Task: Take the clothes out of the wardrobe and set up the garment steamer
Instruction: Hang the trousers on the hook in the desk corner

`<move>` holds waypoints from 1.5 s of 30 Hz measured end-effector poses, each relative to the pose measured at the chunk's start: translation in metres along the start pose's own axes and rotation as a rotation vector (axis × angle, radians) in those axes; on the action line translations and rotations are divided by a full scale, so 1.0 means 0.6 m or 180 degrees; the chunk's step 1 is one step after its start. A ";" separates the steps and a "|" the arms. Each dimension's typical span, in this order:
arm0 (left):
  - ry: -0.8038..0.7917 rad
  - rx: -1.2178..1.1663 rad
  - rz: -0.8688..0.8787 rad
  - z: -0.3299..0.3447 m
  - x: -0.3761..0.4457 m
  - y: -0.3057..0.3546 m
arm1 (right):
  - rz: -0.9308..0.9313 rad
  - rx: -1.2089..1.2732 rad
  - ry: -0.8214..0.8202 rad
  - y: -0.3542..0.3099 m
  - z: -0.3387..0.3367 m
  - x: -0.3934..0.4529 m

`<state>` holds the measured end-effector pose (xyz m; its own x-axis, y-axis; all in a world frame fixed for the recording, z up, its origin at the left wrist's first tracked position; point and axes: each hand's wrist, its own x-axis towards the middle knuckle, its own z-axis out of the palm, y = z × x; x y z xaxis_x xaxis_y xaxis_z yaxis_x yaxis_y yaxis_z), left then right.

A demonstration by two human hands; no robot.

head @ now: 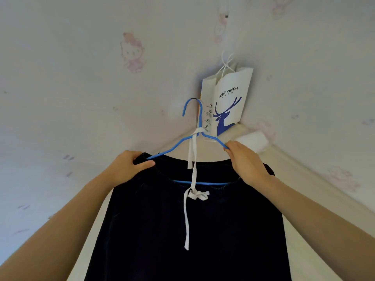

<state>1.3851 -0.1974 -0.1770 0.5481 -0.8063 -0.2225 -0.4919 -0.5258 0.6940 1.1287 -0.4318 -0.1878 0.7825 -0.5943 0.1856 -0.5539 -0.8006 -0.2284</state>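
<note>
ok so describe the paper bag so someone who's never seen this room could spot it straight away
Look up to where the wallpapered walls meet in a corner. The paper bag hangs there by white string handles, just behind the hook of the blue hanger that carries the dark garment. It is the only printed thing there: white, with a blue deer and the words luckin coffee.

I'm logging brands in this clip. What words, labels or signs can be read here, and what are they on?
"luckin coffee": on the front of the white paper bag hanging at the wall, above its blue deer logo.
Small print and icons on the bag's side panel: too small to read.
A faint line under the brand name: too small to read.
Nothing readable on the dark garment, blue hanger or wallpaper.
</note>
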 end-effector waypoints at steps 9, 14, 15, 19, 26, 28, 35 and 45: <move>0.0872 0.0506 -0.0285 0.110 0.068 -0.065 | 0.0319 0.0507 -0.0534 0.045 0.091 0.025; 0.0815 0.0209 -0.0190 0.129 0.080 -0.101 | 0.0812 0.1386 -0.0917 0.092 0.115 0.000; 0.0794 0.0165 -0.0194 0.131 0.083 -0.106 | 0.0876 0.1429 -0.1023 0.103 0.118 -0.003; 0.0750 0.0148 -0.0196 0.132 0.092 -0.122 | 0.1328 0.1911 -0.1611 0.144 0.122 -0.010; 0.0611 0.0117 -0.0416 0.141 0.108 -0.143 | 0.1869 0.2600 -0.2239 0.161 0.136 -0.021; 0.0548 0.0149 -0.0502 0.144 0.114 -0.143 | 0.1844 0.2776 -0.2093 0.162 0.145 -0.028; 0.0405 0.0229 -0.0520 0.156 0.139 -0.141 | 0.1520 0.1416 -0.1267 0.143 0.188 -0.032; 0.0701 0.0731 -0.0354 0.132 0.236 -0.108 | 0.1539 0.0537 -0.0410 0.139 0.185 0.045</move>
<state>1.4408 -0.2987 -0.3076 0.7276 -0.6759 -0.1173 -0.5468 -0.6748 0.4957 1.1352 -0.5064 -0.3081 0.4835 -0.8701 -0.0954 -0.8150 -0.4078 -0.4116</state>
